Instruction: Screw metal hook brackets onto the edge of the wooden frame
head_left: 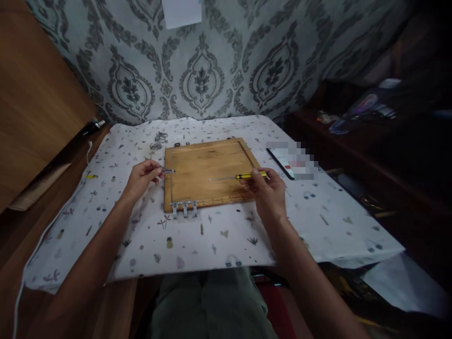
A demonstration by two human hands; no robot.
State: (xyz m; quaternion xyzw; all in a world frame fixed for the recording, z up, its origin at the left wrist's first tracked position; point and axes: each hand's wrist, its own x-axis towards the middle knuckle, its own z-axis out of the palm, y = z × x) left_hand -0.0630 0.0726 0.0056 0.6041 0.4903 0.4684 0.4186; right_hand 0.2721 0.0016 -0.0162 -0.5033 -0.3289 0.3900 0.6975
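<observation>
The head camera looks forward and down across a table (219, 233).

Right hand (271, 188) covers the butt of the screwdriver (243, 176) and the near right corner of the wooden panel (206, 162). One end of the metal piece (169, 170) hidden by the left hand (145, 175). Screws in the three metal fittings (185, 206) too small to confirm. Loose hardware (160, 137), toward the counter's (212, 245) far left corner: blurred, count not possible. Dark bit (177, 144) beyond the panel: unidentified. Phone (281, 165) near the counter's right edge: screen mostly masked by pixel blocks. Past that edge, bottle-like object (363, 106) blurred in shadow. Wall paper (181, 13) cropped above; white cord (24, 273) and both forearms cropped below.
</observation>
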